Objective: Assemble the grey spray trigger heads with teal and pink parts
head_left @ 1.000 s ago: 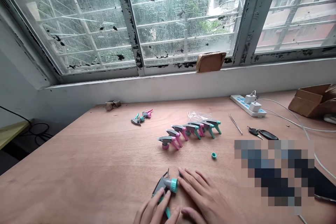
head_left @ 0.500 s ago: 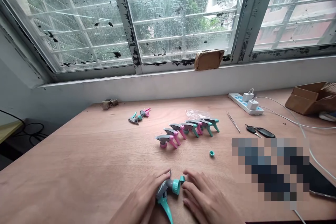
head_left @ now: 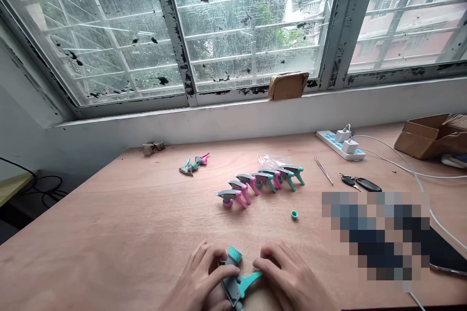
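Observation:
My left hand [head_left: 206, 272] is closed round a grey and teal trigger spray head [head_left: 233, 286] near the table's front edge. Its teal collar [head_left: 234, 254] points away from me, and its teal trigger sticks out to the right. Beside the trigger tip is my right hand [head_left: 286, 272], thumb and fingers pinched together; what they hold, if anything, is hidden. A small teal cap [head_left: 294, 215] lies on the table beyond the right hand. Farther back stands a slanting row of several spray heads [head_left: 251, 182] in grey with pink or teal.
More spray heads [head_left: 194, 164] lie at the back left, near a small brown block [head_left: 153, 147]. A plastic bag [head_left: 273, 160] sits behind the row. To the right are tweezers [head_left: 324, 171], keys [head_left: 361, 183], a power strip [head_left: 341, 146], cables and a cardboard box [head_left: 430, 136].
The spray head in my left hand has turned: its collar now faces away instead of right, and its trigger points right. The small teal piece at my right fingertips no longer shows.

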`<action>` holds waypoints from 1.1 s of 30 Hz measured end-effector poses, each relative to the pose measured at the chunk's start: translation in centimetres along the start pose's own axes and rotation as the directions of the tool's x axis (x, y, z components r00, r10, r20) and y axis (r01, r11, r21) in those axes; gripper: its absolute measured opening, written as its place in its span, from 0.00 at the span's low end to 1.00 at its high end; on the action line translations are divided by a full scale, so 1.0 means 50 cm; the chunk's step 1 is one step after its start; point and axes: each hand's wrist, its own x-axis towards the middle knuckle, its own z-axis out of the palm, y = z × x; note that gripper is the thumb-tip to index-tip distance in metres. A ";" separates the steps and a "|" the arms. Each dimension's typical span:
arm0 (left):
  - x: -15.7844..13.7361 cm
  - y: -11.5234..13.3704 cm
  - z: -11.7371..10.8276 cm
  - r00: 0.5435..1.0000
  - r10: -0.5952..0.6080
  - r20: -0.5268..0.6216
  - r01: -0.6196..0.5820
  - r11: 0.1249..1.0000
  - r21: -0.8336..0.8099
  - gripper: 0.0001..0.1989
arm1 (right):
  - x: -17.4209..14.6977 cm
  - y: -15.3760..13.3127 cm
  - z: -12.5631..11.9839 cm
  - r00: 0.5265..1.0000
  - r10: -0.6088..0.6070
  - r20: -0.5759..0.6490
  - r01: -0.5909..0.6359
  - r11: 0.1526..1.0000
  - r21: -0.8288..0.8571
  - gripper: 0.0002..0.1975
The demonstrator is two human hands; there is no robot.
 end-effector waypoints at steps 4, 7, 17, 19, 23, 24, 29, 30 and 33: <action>0.005 -0.025 0.026 1.000 -0.020 -0.003 0.020 1.000 0.019 0.26 | -0.007 0.004 -0.005 0.986 0.137 -0.093 -0.115 0.970 0.213 0.17; 0.011 -0.031 0.051 0.993 -0.023 -0.113 0.024 1.000 0.013 0.19 | -0.013 0.003 -0.008 0.928 0.345 -0.140 -0.271 0.884 0.381 0.12; 0.049 0.008 0.130 0.868 -0.035 -0.495 -0.015 0.995 -0.095 0.11 | -0.009 -0.013 -0.036 0.961 0.255 -0.104 -0.157 0.817 0.554 0.09; 0.051 0.004 0.132 0.886 -0.093 -0.455 0.021 0.987 -0.161 0.11 | -0.007 -0.015 -0.043 0.960 0.265 -0.085 -0.178 0.819 0.545 0.10; 0.047 0.000 0.133 0.890 -0.176 -0.421 0.076 0.967 -0.244 0.11 | -0.007 -0.012 -0.040 0.964 0.262 -0.046 -0.205 0.842 0.499 0.10; 0.046 0.001 0.134 0.887 -0.180 -0.426 0.076 0.965 -0.249 0.11 | -0.008 -0.010 -0.036 0.968 0.250 -0.029 -0.204 0.846 0.492 0.10; 0.042 0.004 0.134 0.875 -0.167 -0.455 0.039 0.960 -0.279 0.12 | -0.015 -0.005 -0.023 0.979 0.202 -0.007 -0.174 0.859 0.482 0.09; 0.042 0.005 0.133 0.873 -0.158 -0.462 0.033 0.963 -0.267 0.12 | -0.016 -0.004 -0.023 0.980 0.200 -0.013 -0.169 0.860 0.482 0.10; 0.043 0.008 0.128 0.872 -0.117 -0.476 0.022 0.979 -0.200 0.12 | -0.013 -0.002 -0.025 0.982 0.186 -0.029 -0.148 0.856 0.495 0.11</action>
